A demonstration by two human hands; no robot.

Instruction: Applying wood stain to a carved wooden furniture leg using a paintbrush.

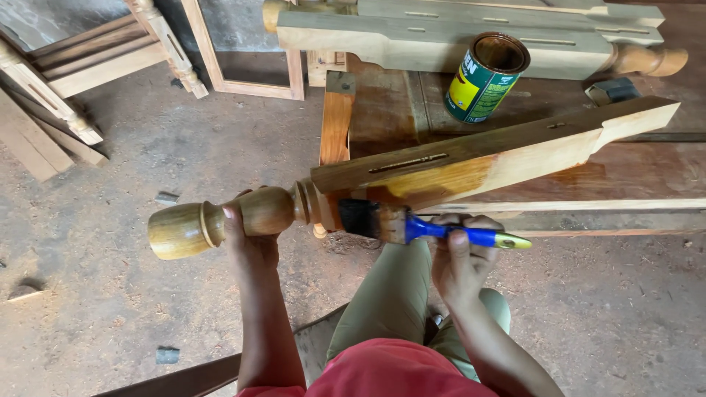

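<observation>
The left hand [248,231] was closed around the turned, rounded end of a wooden furniture leg [441,165], propping it off the floor so its side face lay open to the brush; the far end rested on the stained tabletop [632,173]. The right hand [463,257] gripped the blue handle of a paintbrush [412,226], bristles against the leg's glossy, darker stretch. An open varnish tin [485,77] stood on the tabletop behind, near the brush.

Left hand [246,234] on turned wooden leg [412,176], right hand [460,257] with blue-handled brush [412,225].
</observation>
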